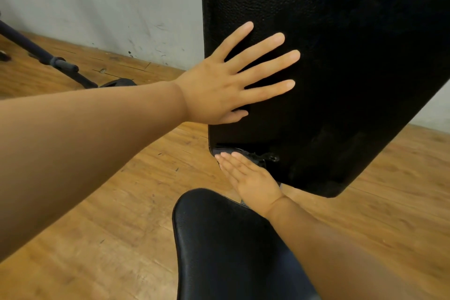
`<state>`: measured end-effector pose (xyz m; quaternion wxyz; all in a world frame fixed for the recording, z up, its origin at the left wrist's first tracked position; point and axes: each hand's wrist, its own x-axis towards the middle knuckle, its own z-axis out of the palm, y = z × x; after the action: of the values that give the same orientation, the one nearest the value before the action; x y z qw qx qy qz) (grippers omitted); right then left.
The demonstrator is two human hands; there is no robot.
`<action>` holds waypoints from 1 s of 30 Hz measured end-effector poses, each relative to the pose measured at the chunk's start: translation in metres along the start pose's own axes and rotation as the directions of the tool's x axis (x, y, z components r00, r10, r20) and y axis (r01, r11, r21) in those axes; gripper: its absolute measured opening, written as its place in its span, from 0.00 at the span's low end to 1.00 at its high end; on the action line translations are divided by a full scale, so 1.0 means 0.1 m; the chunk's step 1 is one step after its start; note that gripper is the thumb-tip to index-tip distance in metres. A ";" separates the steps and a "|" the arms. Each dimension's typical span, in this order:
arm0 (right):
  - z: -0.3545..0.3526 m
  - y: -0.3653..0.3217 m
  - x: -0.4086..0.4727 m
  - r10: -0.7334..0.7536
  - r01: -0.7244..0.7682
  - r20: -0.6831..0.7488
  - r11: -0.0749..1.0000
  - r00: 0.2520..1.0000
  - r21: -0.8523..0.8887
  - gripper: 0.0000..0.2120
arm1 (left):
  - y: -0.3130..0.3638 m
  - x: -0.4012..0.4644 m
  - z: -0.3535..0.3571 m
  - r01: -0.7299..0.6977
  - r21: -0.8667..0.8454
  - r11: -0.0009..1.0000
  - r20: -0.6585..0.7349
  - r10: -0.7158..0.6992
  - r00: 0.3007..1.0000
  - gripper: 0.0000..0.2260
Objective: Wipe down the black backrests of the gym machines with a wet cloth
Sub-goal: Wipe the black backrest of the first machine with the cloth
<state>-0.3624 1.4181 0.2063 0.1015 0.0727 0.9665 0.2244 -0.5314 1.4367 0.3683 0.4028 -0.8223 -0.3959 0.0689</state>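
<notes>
Single head view, worn high, tilted forward and down, very close to the black backrest (pixel 328 68); wooden floor (pixel 109 202) below, wall (pixel 97 7) behind.

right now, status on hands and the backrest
Left hand open, flat on black backrest. Right hand flat at its lower left corner, over dark cloth. Seat pad below; nothing blocking.

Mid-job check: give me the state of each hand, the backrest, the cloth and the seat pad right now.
left hand: open, fingers spread, flat on the backrest
right hand: flat, pressing the cloth at the pad's lower left corner
backrest: upright, slightly tilted
cloth: dark, mostly hidden under the hand
seat pad: bare, nothing on it
</notes>
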 end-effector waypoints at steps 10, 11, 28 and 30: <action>-0.03 0.18 -0.08 0.316 -0.257 -0.430 0.947 0.845 0.191 0.26 | 0.15 0.05 -0.01 -0.123 -0.025 0.992 0.010 0.124 0.992 0.36; -0.02 0.21 -0.10 0.332 -0.259 -0.443 0.941 0.833 0.218 0.26 | 0.17 0.07 0.00 -0.131 -0.033 0.991 0.009 0.131 0.991 0.37; 0.10 0.07 -0.39 0.037 -0.037 0.005 0.999 0.999 -0.024 0.32 | 0.25 0.25 -0.06 -0.133 -0.085 0.987 -0.012 0.133 0.991 0.36; 0.18 0.11 -0.41 0.112 -0.122 -0.196 0.992 0.974 -0.035 0.29 | 0.26 0.29 -0.08 -0.124 -0.082 0.989 -0.022 0.123 0.992 0.36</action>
<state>-0.3175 1.4276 0.2020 -0.0046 0.1049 0.9602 0.2586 -0.4927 1.4431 0.3605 0.3664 -0.8620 -0.3432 0.0700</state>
